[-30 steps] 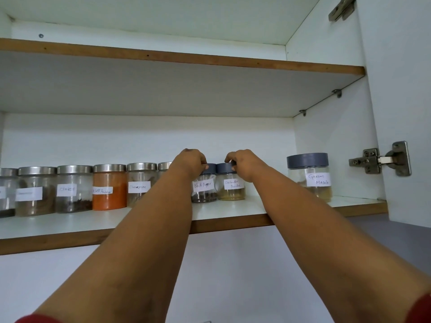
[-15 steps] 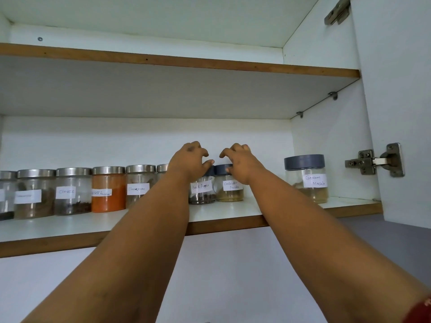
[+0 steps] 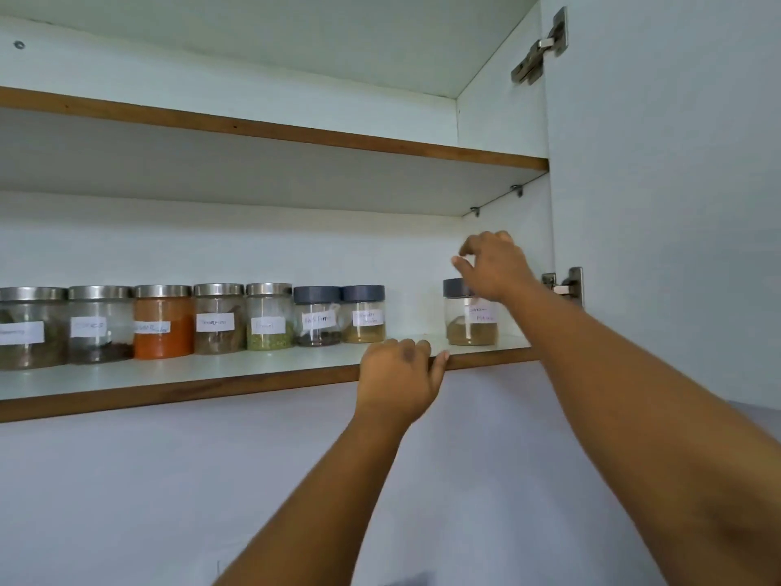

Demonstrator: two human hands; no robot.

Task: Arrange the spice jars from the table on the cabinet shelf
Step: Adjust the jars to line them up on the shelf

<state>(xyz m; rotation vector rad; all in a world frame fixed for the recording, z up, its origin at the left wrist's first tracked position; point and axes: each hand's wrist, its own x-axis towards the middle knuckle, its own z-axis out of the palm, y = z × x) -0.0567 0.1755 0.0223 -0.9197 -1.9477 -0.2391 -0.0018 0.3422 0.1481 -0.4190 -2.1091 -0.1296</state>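
Right grip [image 3: 494, 266] released, poised just above lone grey-lidded spice jar [image 3: 471, 327]; gap to jar row [image 3: 219, 319] on its left probably to be closed. Cabinet shelf [image 3: 190, 370] edge clasped by left grip [image 3: 399, 374], likely for balance.

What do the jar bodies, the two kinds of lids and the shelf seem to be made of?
Jar bodies: clear glass or hard plastic, contents visible through them. Silver lids: brushed metal, probably steel, dull sheen. Grey lids: matte, likely plastic. Shelf: white laminated board, brown wood-look edge.
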